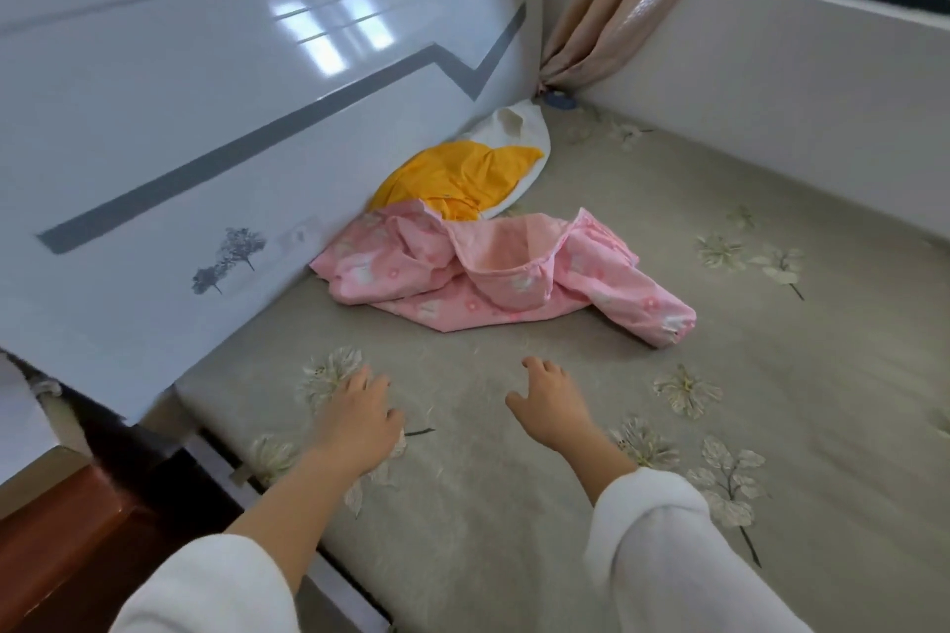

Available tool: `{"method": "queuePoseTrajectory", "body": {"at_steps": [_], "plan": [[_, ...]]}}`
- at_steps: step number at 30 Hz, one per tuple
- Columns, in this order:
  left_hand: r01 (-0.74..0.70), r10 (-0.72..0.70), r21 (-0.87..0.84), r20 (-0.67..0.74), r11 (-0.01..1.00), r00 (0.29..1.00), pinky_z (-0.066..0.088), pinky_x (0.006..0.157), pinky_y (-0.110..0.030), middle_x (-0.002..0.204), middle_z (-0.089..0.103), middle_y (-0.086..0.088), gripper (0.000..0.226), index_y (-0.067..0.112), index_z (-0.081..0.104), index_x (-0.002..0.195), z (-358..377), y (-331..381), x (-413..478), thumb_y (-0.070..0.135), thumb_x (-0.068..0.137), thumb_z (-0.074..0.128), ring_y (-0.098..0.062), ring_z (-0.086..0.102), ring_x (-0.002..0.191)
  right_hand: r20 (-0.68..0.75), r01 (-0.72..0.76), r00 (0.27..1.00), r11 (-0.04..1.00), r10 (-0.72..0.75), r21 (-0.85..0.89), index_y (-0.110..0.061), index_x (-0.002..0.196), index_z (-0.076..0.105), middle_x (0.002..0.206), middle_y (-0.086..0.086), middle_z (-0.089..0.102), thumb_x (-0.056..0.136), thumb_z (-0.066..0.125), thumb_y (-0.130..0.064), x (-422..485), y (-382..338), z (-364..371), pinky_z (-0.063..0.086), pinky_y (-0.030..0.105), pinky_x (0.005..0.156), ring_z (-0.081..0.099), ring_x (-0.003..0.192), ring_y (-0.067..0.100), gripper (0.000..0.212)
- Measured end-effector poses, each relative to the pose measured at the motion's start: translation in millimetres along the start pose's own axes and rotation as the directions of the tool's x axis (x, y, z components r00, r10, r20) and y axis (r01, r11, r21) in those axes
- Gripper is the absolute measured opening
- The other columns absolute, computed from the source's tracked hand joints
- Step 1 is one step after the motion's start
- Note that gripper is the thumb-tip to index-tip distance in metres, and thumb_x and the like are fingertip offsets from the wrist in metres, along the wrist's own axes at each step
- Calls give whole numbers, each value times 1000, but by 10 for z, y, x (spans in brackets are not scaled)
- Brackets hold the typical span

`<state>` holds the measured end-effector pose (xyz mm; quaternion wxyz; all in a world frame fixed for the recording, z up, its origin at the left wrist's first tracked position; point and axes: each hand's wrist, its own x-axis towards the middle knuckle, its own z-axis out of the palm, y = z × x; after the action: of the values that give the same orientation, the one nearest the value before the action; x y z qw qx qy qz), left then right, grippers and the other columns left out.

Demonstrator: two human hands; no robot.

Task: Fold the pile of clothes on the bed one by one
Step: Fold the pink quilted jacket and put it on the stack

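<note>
Nothing folded yet: pink garment (493,272), yellow garment (462,180), white item (519,129) crumpled on bed (771,375). Left hand (360,422), right hand (552,401) empty, fingers relaxed, reaching.

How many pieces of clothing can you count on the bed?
3. The pink floral garment lies in front; the yellow garment is behind it, against the headboard; the white garment lies under the yellow one, toward the corner. Others may be hidden underneath.

Two bare hands, left (360,419) and right (552,404), forearms uncovered, with soft white fleecy sleeves (663,545) pushed up toward the elbows on both arms.
</note>
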<state>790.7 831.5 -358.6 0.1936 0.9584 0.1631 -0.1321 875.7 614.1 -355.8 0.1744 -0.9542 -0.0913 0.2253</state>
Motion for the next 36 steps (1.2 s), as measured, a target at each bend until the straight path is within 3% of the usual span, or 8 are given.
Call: {"method": "queuePoseTrajectory", "body": {"at_steps": [14, 20, 23, 25, 27, 29, 31, 36], "plan": [[-94, 96, -33, 84, 995, 992, 28, 108, -36, 151, 30, -13, 52, 12, 39, 140, 70, -449, 2425, 23, 91, 52, -28, 29, 136, -130, -39, 991, 999, 39, 4, -11, 131, 41, 136, 10, 44, 91, 51, -31, 2180, -442, -44, 40, 41, 97, 39, 123, 28, 45], [-259, 259, -8, 73, 966, 963, 30, 106, -37, 149, 33, -10, 58, 10, 30, 145, 210, -336, 3184, 25, 93, 51, -28, 30, 135, -262, -155, 963, 928, 65, -339, -15, 151, 13, 160, 1, -7, 87, 50, -9, 2726, -242, 84, -2, 51, 115, -16, 146, 24, 74], [-214, 241, -206, 120, 955, 963, 31, 107, -37, 148, 37, -9, 56, 12, 33, 145, 318, -126, 3417, 27, 94, 50, -27, 36, 133, -182, -195, 976, 868, 123, -456, -19, 141, 40, 158, 3, 12, 91, 51, -14, 2844, -77, 111, -6, 55, 113, -12, 147, 25, 51], [-67, 153, -410, 181, 910, 972, 32, 102, -31, 145, 44, -6, 56, 14, 36, 145, 367, -3, 3449, 32, 94, 51, -24, 43, 130, -106, -169, 984, 930, 142, -327, -19, 111, 61, 128, 6, 52, 94, 48, -23, 2776, -86, 162, 9, 53, 114, 28, 140, 27, 22], [150, 60, -631, 299, 761, 952, 36, 96, -29, 138, 51, -3, 57, 18, 39, 143, 399, 70, 3424, 40, 92, 53, -21, 50, 123, -61, -187, 980, 981, 190, 60, -16, 78, 54, 82, 3, 59, 93, 46, -25, 2584, -206, 220, 42, 36, 80, 59, 91, 26, 19], [308, 58, -787, 398, 534, 916, 44, 90, -28, 131, 57, 3, 52, 22, 48, 137, 401, 115, 3364, 44, 90, 55, -17, 53, 120, -39, -215, 968, 895, 249, 391, -17, 62, 40, 58, -4, 48, 89, 50, -24, 2323, -331, 265, 31, 30, 51, 48, 56, 15, 30], [400, 73, -820, 467, 409, 881, 50, 86, -32, 126, 60, 4, 53, 23, 49, 134, 390, 138, 3257, 45, 87, 60, -18, 56, 117, 4, -224, 966, 830, 259, 511, -20, 57, 37, 53, -8, 41, 88, 56, -25, 2014, -407, 306, 26, 28, 48, 36, 47, 8, 36], [389, 73, -754, 497, 530, 865, 51, 73, -27, 116, 64, -7, 55, 20, 48, 132, 464, 153, 2748, -1, 82, 61, -20, 61, 94, 360, -402, 914, 533, 187, 745, -14, 71, 57, 67, 1, 50, 83, 68, -35, 1228, -326, 396, 31, 25, 57, 45, 62, 13, 26]]}}
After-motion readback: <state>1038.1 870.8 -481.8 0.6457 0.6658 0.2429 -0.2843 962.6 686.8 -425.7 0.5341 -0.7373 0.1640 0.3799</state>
